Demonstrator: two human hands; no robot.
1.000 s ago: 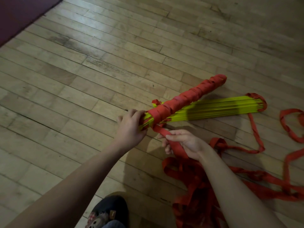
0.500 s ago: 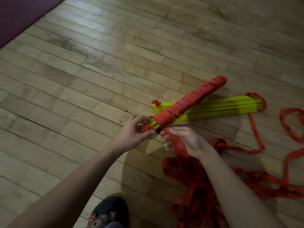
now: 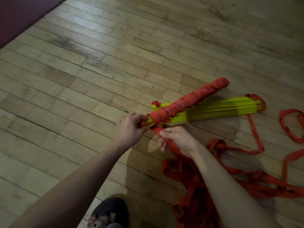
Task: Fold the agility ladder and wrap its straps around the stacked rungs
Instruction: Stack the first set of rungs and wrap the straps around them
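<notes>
A bundle of yellow-green rungs wound in red strap (image 3: 189,101) slants up to the right above the floor. My left hand (image 3: 131,129) grips its near end, where bare rung tips show. My right hand (image 3: 176,139) pinches the red strap (image 3: 171,145) just below that end; the strap runs down into a loose red heap (image 3: 194,186). A second stack of yellow-green rungs (image 3: 213,109) lies flat on the floor behind the bundle, with red strap looped at its right end.
Wooden plank floor (image 3: 98,71) all around. Loose red strap loops (image 3: 292,129) trail across the floor at right. A dark maroon mat (image 3: 19,15) fills the top left corner. A dark shoe (image 3: 108,213) shows at the bottom edge.
My right hand has carried the strap from under the bundle's near end toward me. My left hand has shifted its grip on the end, baring the rung tips.
</notes>
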